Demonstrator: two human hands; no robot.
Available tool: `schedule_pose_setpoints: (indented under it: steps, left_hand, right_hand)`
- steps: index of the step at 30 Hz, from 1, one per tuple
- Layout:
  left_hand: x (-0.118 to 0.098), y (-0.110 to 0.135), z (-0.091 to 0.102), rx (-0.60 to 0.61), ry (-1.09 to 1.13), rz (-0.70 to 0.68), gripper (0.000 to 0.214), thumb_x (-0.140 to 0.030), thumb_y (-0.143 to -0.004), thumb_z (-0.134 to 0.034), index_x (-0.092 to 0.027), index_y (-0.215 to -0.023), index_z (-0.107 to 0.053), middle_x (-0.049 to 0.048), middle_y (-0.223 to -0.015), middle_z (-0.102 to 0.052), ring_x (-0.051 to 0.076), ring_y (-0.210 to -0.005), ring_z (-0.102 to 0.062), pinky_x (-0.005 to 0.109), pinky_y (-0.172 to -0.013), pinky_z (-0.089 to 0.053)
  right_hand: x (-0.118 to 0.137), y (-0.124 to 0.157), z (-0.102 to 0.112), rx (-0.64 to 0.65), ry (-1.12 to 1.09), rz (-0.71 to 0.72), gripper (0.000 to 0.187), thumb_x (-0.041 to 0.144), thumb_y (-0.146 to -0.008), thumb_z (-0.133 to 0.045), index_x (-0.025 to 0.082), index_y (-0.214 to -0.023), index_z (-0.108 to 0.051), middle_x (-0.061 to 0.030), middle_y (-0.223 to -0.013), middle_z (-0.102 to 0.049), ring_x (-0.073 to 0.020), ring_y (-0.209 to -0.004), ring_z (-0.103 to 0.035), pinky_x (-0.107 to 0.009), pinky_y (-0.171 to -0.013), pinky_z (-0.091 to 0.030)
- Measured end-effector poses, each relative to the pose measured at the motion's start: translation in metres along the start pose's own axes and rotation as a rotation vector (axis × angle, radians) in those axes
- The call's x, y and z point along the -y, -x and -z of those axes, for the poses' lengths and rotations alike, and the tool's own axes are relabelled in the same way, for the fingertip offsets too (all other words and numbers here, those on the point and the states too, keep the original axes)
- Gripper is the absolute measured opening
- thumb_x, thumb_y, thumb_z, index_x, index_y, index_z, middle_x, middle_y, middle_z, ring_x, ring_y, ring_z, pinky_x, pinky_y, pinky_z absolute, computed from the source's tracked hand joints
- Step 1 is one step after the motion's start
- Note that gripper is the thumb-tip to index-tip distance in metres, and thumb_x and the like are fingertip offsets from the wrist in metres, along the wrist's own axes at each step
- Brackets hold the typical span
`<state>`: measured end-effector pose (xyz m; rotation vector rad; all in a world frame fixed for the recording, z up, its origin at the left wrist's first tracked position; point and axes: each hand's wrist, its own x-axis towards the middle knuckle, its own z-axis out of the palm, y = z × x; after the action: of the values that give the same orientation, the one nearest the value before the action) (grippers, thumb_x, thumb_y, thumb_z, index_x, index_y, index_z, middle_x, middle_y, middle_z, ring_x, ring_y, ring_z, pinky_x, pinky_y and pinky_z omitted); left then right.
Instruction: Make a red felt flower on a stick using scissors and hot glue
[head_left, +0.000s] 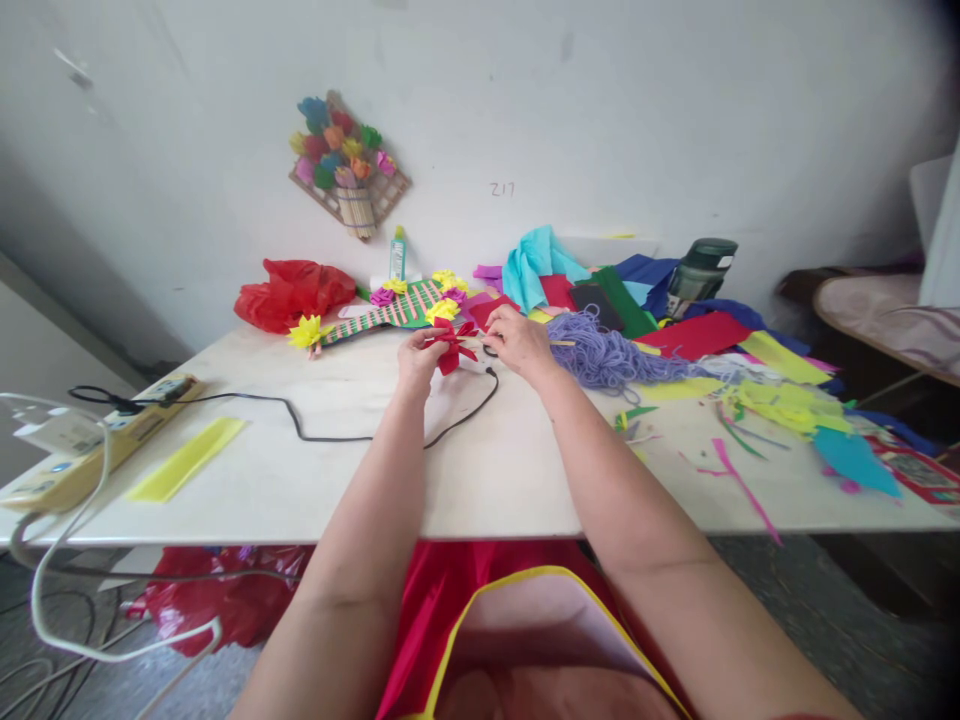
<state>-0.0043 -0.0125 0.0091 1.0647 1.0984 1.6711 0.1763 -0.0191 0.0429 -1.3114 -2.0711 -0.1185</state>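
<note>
My left hand [417, 362] pinches a red felt flower [453, 347] just above the white table [480, 480]. Close beside it on the right, my right hand [519, 343] has its fingers curled near the flower's edge; what they grip is too small to make out. A thin black cable [315, 432] loops under both hands. Behind the flower lies a striped woven mat [390, 312] with yellow and purple flowers on it.
A pile of purple yarn [607, 358] and coloured felt sheets [675, 320] covers the right side. A red plastic bag [289, 292], a glue bottle [397, 254] and a dark jar [697, 270] stand at the back. A power strip [97, 440] and yellow strip [187, 458] lie left.
</note>
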Motion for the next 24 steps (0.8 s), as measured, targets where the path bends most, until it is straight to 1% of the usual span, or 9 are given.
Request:
schedule_pose_setpoints:
  steps: [9,15,24]
  left_hand:
    - [-0.0003,0.0003,-0.0005,0.018,0.015,-0.003,0.034,-0.023,-0.047,-0.073,-0.015,-0.08,-0.072,0.0037,-0.071,-0.071,0.018,-0.065,-0.066,0.029,-0.06,-0.055]
    - [0.0,-0.0002,0.0005,0.014,-0.001,-0.002,0.035,-0.024,-0.048,-0.073,-0.015,-0.082,-0.072,0.0041,-0.073,-0.072,0.019,-0.067,-0.068,0.029,-0.061,-0.055]
    - [-0.0047,0.0016,-0.0015,-0.014,0.021,0.019,0.033,-0.021,-0.048,-0.071,-0.016,-0.08,-0.07,0.0043,-0.071,-0.071,0.021,-0.07,-0.069,0.031,-0.064,-0.055]
  right_hand:
    - [-0.0013,-0.0015,-0.0019,0.011,-0.011,-0.02,0.016,0.025,-0.091,-0.06,0.02,-0.086,-0.074,-0.0054,-0.111,-0.07,-0.018,-0.089,-0.062,-0.03,-0.07,-0.041]
    - [-0.0003,-0.0021,0.0002,0.057,0.0,-0.036,0.017,0.025,-0.093,-0.059,0.019,-0.091,-0.075,-0.0061,-0.112,-0.071,-0.0183,-0.092,-0.063,-0.03,-0.072,-0.041]
    - [-0.0073,-0.0019,0.0019,0.06,0.017,0.007,0.017,0.025,-0.093,-0.06,0.019,-0.092,-0.076,-0.0056,-0.112,-0.072,-0.0181,-0.094,-0.064,-0.03,-0.073,-0.042]
